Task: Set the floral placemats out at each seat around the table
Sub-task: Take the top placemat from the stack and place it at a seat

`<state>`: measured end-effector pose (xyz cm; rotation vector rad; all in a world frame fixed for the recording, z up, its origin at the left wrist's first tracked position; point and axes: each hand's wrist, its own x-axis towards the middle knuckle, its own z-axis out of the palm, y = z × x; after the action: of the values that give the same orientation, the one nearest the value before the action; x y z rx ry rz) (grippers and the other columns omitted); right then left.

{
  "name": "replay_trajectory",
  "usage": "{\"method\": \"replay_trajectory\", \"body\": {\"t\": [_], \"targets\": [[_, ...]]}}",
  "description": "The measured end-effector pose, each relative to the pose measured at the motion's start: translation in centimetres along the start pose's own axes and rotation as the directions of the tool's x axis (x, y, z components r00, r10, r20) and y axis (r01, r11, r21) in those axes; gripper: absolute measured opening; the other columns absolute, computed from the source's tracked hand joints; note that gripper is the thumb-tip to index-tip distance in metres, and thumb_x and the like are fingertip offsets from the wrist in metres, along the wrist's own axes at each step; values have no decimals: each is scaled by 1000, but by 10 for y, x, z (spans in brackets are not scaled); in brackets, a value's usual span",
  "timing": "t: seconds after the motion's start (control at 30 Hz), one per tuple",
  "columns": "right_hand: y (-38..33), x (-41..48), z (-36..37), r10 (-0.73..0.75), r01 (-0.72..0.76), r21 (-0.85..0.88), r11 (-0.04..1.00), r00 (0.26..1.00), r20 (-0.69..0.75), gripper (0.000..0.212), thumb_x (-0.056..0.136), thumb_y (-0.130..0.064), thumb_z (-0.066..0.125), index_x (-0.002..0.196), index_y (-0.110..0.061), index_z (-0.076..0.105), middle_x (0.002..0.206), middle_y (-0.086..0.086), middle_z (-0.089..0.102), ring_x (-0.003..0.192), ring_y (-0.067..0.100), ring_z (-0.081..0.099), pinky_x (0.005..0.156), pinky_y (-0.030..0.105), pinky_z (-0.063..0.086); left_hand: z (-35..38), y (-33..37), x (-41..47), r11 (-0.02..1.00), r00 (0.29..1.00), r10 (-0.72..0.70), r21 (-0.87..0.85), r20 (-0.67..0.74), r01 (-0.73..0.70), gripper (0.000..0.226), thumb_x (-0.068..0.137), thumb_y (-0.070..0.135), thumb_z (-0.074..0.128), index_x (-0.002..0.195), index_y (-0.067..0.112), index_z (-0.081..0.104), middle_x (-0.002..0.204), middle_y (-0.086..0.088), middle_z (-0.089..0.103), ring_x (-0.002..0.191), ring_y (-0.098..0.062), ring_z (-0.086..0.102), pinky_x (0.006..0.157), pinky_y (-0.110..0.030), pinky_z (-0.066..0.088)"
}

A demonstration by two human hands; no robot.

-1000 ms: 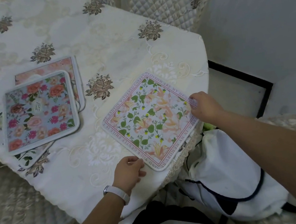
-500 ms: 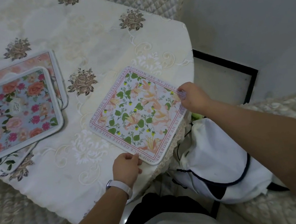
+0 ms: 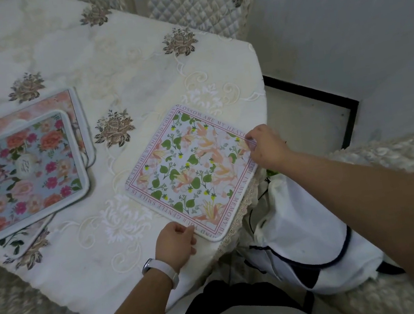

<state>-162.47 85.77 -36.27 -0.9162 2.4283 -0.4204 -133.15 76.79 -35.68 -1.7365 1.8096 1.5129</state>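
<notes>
The green-leafed placemat [image 3: 192, 174] lies at the table's [image 3: 88, 262] near right edge. Its border reads "CHERRY BLOSSOM ARE MY", "IN MY MEMORY" and "GENTLE SMILE". The left hand [image 3: 175, 242] pinches its near corner and the right hand [image 3: 265, 146] its right corner. Three stacked placemats [image 3: 26, 175] sit to the left.

Your head view reads dim and flat with a cool grey cast; the pale tablecloth [image 3: 135, 61] is the brightest area. Soft shadows lie along the right side and lower edge of the stacked placemats [image 3: 29, 175]. Wide-angle distortion bows the table edge and stretches your right forearm [image 3: 362, 189] toward the border, and the lower corners go soft.
</notes>
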Motion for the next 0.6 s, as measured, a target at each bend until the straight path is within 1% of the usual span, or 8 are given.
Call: {"method": "replay_trajectory", "body": {"t": [0.07,0.2,0.33,0.4,0.43,0.5,0.53,0.6], "targets": [[0,-2,-1,-5,5,1,1000,1000,23,48,82,-8,59,129,-11,54,131,10,46,120,32,42,98,38,38,-2,1,0,1000,1000,-4,19,16,4,24,92,23,61,87,0,59,71,-11,72,54,-24,66,63,-39,57],[-3,-11,-8,-27,26,27,999,999,30,47,86,-18,58,132,-13,50,133,8,46,120,31,43,97,39,40,-10,5,-10,998,1000,0,60,9,-1,27,91,27,61,88,0,62,72,-9,71,56,-20,64,60,-32,54],[-18,-25,-26,-102,99,65,993,994,46,48,90,-23,55,136,-16,46,139,5,44,125,27,41,99,38,38,-29,13,-34,997,996,47,-63,-82,-52,15,92,23,58,92,8,60,85,-8,70,67,-22,67,57,-32,49],[-30,-34,-37,-147,144,85,986,989,30,48,91,-22,54,138,-16,45,141,5,45,126,24,43,101,36,38,-44,16,-47,985,988,97,-130,-122,-112,9,92,22,57,97,14,59,91,-5,69,75,-20,68,61,-32,49],[-37,-38,-42,-170,167,99,981,985,21,48,92,-23,53,139,-17,44,141,4,45,127,21,43,102,35,37,-52,16,-53,976,980,135,-153,-144,-157,8,92,21,58,99,18,59,96,-3,69,79,-19,68,64,-32,50],[-54,-48,-51,-228,225,129,966,974,9,48,94,-26,53,140,-18,43,142,1,46,128,18,43,102,32,36,-70,15,-64,943,941,271,-142,-202,-302,18,91,21,60,107,28,56,109,4,65,91,-15,65,72,-29,48],[-64,-53,-54,-258,254,143,956,966,5,48,95,-28,53,140,-18,43,142,0,46,129,17,43,103,32,35,-80,13,-70,916,901,370,-76,-226,-395,26,90,21,62,112,31,54,116,10,61,99,-10,62,77,-25,46],[-84,-67,-56,-334,331,137,934,943,2,49,96,-33,52,141,-19,41,144,-1,44,132,17,40,106,33,34,-102,7,-84,811,778,583,213,-235,-544,39,88,30,64,125,32,50,127,19,53,111,-2,52,90,-21,39]]}}
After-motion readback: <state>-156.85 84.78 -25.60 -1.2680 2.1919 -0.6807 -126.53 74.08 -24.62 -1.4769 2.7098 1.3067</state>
